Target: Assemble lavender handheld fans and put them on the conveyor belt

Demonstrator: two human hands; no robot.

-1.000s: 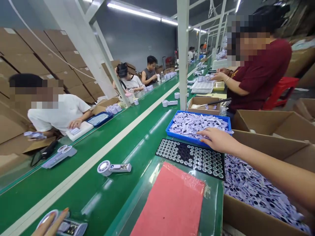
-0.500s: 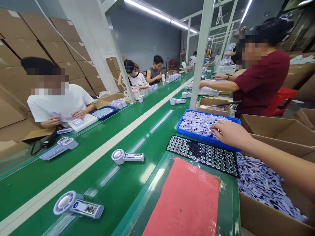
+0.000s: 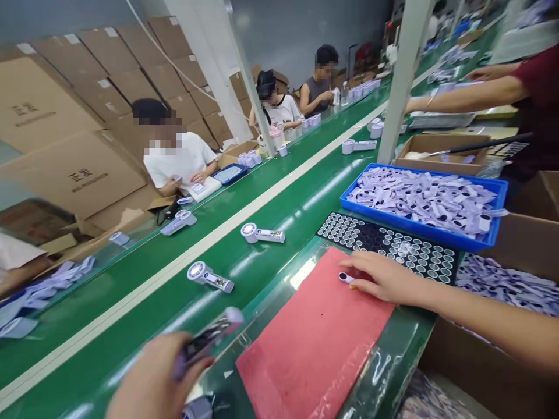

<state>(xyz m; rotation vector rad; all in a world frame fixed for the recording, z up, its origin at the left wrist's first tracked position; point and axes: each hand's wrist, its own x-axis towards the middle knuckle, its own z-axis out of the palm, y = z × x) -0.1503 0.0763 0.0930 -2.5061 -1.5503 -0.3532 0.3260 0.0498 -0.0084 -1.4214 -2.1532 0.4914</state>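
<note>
My left hand (image 3: 151, 375), smeared by motion at the bottom, is closed around a handheld fan (image 3: 218, 331) whose handle shows its bare inner parts. Between the fingertips of my right hand (image 3: 384, 276) is a small lavender plastic cover (image 3: 346, 278) with a black oval, held just over the red mat (image 3: 314, 331). Behind that hand lies a black sheet of round stickers (image 3: 410, 244), some spots on it bare. A blue tray (image 3: 419, 224) heaped with similar covers stands beyond the sheet.
More handheld fans (image 3: 262, 234) lie on the green conveyor belt (image 3: 288, 192). A white post (image 3: 399, 87) rises beside the tray. An open carton of covers (image 3: 510, 285) stands at right. Co-workers (image 3: 179, 157) sit across the belt; another person's arm (image 3: 471, 96) reaches in at upper right.
My right hand has left the blue tray and come over the red mat with a cover. My left hand has entered, holding a fan. The view has swung and tilted.
</note>
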